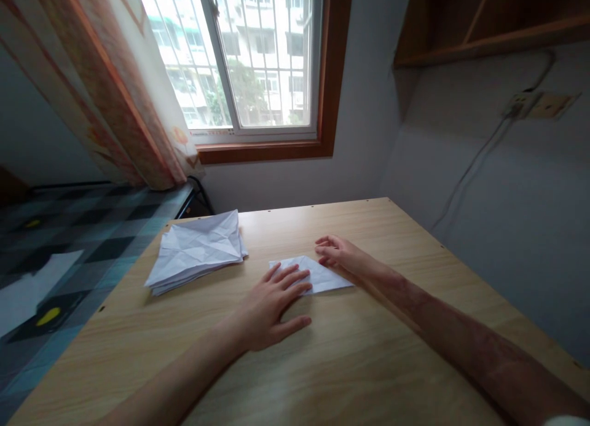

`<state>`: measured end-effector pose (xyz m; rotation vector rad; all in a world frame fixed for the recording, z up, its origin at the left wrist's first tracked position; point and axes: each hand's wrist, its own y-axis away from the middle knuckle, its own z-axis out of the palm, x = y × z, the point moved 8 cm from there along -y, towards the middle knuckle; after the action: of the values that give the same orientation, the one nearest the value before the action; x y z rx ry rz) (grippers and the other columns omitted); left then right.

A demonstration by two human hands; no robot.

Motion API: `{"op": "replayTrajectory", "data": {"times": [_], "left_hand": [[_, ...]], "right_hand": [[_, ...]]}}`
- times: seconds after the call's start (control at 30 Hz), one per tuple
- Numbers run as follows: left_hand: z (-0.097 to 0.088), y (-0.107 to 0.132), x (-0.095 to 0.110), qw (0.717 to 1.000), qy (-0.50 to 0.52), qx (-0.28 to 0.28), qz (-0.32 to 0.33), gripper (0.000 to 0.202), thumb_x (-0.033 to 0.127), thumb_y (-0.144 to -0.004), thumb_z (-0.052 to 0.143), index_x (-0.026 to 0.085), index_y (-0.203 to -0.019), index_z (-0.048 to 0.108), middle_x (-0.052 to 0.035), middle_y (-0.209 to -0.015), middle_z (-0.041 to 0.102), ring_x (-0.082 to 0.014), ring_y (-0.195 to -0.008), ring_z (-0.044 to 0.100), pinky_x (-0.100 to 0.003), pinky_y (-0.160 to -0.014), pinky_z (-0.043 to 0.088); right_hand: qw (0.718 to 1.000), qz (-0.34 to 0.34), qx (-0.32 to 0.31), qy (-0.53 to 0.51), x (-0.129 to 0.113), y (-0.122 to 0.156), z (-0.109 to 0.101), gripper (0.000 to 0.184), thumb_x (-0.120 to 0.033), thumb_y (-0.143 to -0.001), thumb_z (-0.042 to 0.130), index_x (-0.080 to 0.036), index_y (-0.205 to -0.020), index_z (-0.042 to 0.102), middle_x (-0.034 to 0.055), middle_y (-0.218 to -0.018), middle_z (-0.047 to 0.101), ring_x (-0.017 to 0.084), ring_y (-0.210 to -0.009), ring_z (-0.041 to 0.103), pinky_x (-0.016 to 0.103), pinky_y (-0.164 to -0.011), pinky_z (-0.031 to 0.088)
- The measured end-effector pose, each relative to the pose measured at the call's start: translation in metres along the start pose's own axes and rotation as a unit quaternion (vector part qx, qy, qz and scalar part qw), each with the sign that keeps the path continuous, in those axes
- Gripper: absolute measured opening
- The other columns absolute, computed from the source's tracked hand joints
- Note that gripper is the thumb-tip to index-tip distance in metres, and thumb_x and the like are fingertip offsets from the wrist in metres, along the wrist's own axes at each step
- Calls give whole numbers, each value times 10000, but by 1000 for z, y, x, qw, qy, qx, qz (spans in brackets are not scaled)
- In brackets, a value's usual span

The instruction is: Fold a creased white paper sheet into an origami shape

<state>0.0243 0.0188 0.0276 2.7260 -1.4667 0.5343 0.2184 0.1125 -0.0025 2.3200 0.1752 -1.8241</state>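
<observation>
A small white folded paper (318, 274) lies flat on the wooden table (369, 352), a little beyond its middle. My left hand (271, 306) rests palm down with its fingers spread, fingertips pressing the paper's left part. My right hand (338, 254) sits at the paper's far right edge, fingers curled and touching that edge. Neither hand lifts the paper off the table.
A stack of creased white paper sheets (198, 251) lies at the table's far left. A bed with a checked cover (69, 241) stands left of the table, under a curtain (106, 88) and a window (249, 57). A wall (507, 217) runs along the right edge.
</observation>
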Motion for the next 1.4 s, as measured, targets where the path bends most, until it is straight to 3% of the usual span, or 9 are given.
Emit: {"op": "replayTrajectory", "data": {"times": [0.3, 0.43, 0.53, 0.7, 0.93, 1.1, 1.2, 1.3, 1.4], "left_hand": [[-3, 0, -1, 999, -3, 32, -14, 420, 496, -1076, 629, 298, -1447, 639, -90, -1658, 599, -326, -1567, 522, -580, -1340, 330], [-9, 0, -3, 997, -15, 72, -33, 353, 463, -1068, 643, 267, -1360, 670, -109, -1578, 664, -323, -1477, 608, -585, -1318, 354], [-17, -1, -7, 989, -42, 131, -57, 224, 404, -1043, 680, 252, -1200, 726, -99, -1419, 749, -319, -1297, 709, -578, -1227, 450], [-20, 0, -7, 976, -66, 196, -63, 126, 296, -1053, 652, 252, -1137, 735, -74, -1224, 797, -289, -1106, 745, -445, -971, 580], [-31, 6, -7, 969, 107, 219, -47, 165, 289, -1053, 638, 242, -1188, 722, -93, -1308, 779, -250, -1148, 766, -359, -994, 586], [-33, 3, -18, 957, 193, 198, -86, 157, 353, -997, 731, 221, -1081, 752, -88, -1177, 795, -260, -1105, 747, -370, -997, 575], [-27, 1, -26, 944, 246, 192, -105, 139, 325, -999, 706, 207, -1049, 761, -90, -1176, 795, -257, -1109, 741, -374, -1017, 568], [-23, 2, -31, 916, 333, 196, -114, 168, 342, -1027, 669, 193, -1018, 747, -99, -1228, 783, -258, -1135, 734, -369, -1020, 577], [-18, 5, -32, 896, 389, 172, -130, 245, 416, -1049, 657, 188, -1061, 742, -98, -1175, 781, -254, -1077, 722, -340, -928, 597]], "right_hand": [[996, 9, -77, 45, 6, 6, 13, 381, -354, -863, 817, -155, -1176, 730, 5, -810, 710, 156, -678, 616, 263, -595, 434], [994, -62, -92, 16, 2, 13, 33, 425, -275, -841, 778, -183, -1243, 678, -74, -703, 565, 128, -611, 500, 249, -546, 344], [985, -172, -20, -19, -11, 25, 39, 336, -257, -897, 723, -206, -1216, 629, -72, -774, 518, 130, -678, 490, 257, -607, 381], [969, -239, -55, -4, -29, 47, 59, 352, -243, -959, 709, -235, -1285, 576, -11, -979, 645, 166, -874, 621, 308, -801, 501], [950, -303, -75, 28, -53, 63, 52, 153, -208, -1045, 557, -227, -1169, 644, 53, -1147, 706, 227, -1117, 671, 415, -1064, 519], [921, -373, -93, 62, -65, 69, 56, 246, -82, -958, 552, -218, -1064, 728, 82, -1199, 744, 243, -1191, 688, 429, -1135, 515], [925, -361, -77, 85, -62, 67, 57, 321, -45, -911, 559, -241, -1080, 750, 72, -1211, 762, 241, -1197, 706, 421, -1136, 536], [932, -346, -11, 109, -55, 64, 50, 356, -106, -934, 617, -266, -1237, 713, 85, -1321, 730, 272, -1304, 665, 460, -1199, 509], [924, -344, 93, 136, -52, 61, 32, 649, -204, -940, 711, -256, -1553, 505, 145, -1588, 566, 324, -1517, 503, 531, -1318, 379]]}}
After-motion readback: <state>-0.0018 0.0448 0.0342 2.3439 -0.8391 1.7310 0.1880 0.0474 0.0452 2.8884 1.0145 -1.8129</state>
